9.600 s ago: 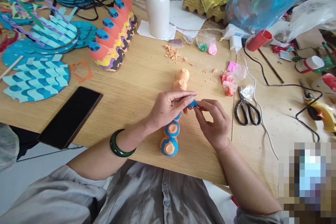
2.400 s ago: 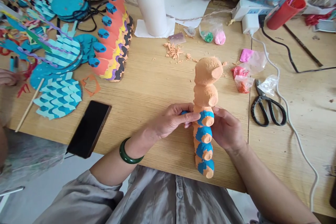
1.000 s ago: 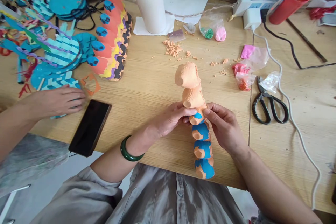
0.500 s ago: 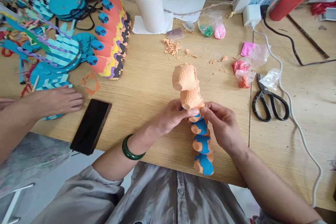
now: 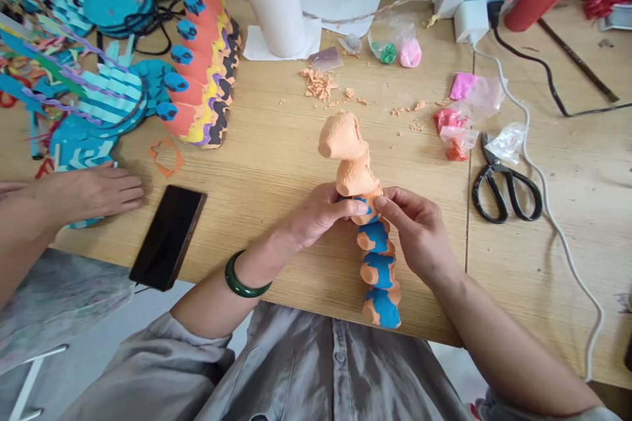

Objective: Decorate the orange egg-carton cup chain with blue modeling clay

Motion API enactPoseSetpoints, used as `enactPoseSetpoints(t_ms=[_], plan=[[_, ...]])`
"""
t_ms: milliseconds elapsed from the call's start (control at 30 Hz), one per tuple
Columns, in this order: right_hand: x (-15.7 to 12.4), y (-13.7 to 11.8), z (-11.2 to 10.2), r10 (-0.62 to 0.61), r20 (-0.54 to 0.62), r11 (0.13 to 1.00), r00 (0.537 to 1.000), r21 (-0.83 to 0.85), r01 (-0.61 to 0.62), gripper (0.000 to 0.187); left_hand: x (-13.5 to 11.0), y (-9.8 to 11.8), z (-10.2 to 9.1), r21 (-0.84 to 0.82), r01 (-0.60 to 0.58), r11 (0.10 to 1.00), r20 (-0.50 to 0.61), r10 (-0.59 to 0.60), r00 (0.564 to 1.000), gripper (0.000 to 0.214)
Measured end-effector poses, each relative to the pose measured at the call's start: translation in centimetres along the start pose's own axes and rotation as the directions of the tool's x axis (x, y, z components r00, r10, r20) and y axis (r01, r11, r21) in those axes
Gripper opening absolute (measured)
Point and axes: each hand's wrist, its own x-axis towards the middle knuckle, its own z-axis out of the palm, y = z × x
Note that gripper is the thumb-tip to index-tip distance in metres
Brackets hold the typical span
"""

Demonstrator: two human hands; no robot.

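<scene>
A strip of orange egg-carton cups (image 5: 356, 174) runs from the table's middle toward its front edge, with blue clay (image 5: 380, 270) covering part of the nearer cups. My left hand (image 5: 318, 212) grips the strip from the left, its thumb lying over a partly blue cup. From the other side my right hand (image 5: 417, 227) holds the same strip, thumb pressed on that cup's right edge and fingers behind. The two farthest cups are plain orange and rough. What the hidden fingers touch underneath does not show.
Black scissors (image 5: 506, 184) and small bags of coloured clay (image 5: 451, 125) lie to the right. Orange scraps (image 5: 318, 84) are scattered beyond the strip. A phone (image 5: 168, 237), a finished painted carton strip (image 5: 200, 72) and another person's hand (image 5: 93, 191) are at left. A white bottle (image 5: 274, 3) stands behind.
The view has shifted slightly. The far end of the strip tilts a little more to the left, and my right thumb has moved slightly along the cup's edge. Both hands keep their hold.
</scene>
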Motion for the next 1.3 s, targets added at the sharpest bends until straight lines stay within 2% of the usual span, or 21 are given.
enactPoseSetpoints(t_ms=[167, 267, 333, 467, 667, 833, 967, 1100, 1167, 1300], plan=[[-0.1, -0.2, 0.2, 0.003, 0.002, 1.0, 1.0, -0.027, -0.003, 0.028, 0.1, -0.7, -0.3, 0.046, -0.028, 0.999, -0.009, 0.028, 1.0, 0.027], [-0.2, -0.2, 0.1, -0.004, -0.014, 1.0, 1.0, -0.028, 0.003, 0.026, 0.0, -0.4, -0.1, 0.009, 0.004, 1.0, -0.03, -0.003, 1.0, 0.029], [-0.2, -0.3, 0.0, -0.005, -0.025, 1.0, 1.0, -0.023, 0.004, 0.025, 0.0, 0.0, 0.0, -0.038, 0.025, 0.999, -0.005, -0.026, 1.0, 0.028], [-0.1, -0.4, 0.0, -0.002, -0.032, 1.0, 0.999, -0.016, 0.001, 0.023, 0.0, 0.3, -0.1, -0.034, -0.019, 0.999, 0.081, 0.022, 0.996, 0.022], [-0.4, -0.6, 0.3, 0.014, -0.05, 0.998, 0.999, -0.054, -0.017, 0.023, 0.1, -0.1, -0.4, 0.011, -0.018, 1.0, 0.057, 0.018, 0.998, 0.021], [-0.7, -0.6, 0.7, -0.039, -0.028, 0.995, 0.999, -0.088, 0.037, 0.023, 0.2, -0.2, -0.3, -0.001, -0.046, 0.999, 0.079, 0.046, 0.996, 0.017], [-0.4, -0.2, 0.4, 0.008, -0.025, 1.0, 1.0, -0.001, -0.008, 0.023, 0.3, -0.3, -0.2, -0.013, -0.044, 0.999, 0.048, 0.045, 0.998, 0.025], [0.0, 0.1, 0.0, 0.085, 0.002, 0.985, 0.996, 0.148, -0.084, 0.024, 0.2, 0.0, 0.1, -0.166, 0.01, 0.986, 0.034, -0.005, 0.999, 0.038], [0.0, 0.1, -0.1, 0.086, 0.012, 0.98, 0.996, 0.177, -0.087, 0.023, 0.2, 0.2, 0.2, -0.212, 0.013, 0.977, 0.034, -0.006, 0.999, 0.037], [0.0, 0.0, 0.0, 0.085, 0.005, 0.983, 0.996, 0.162, -0.084, 0.025, 0.3, 0.2, 0.2, -0.188, 0.048, 0.981, 0.02, -0.045, 0.999, 0.028]])
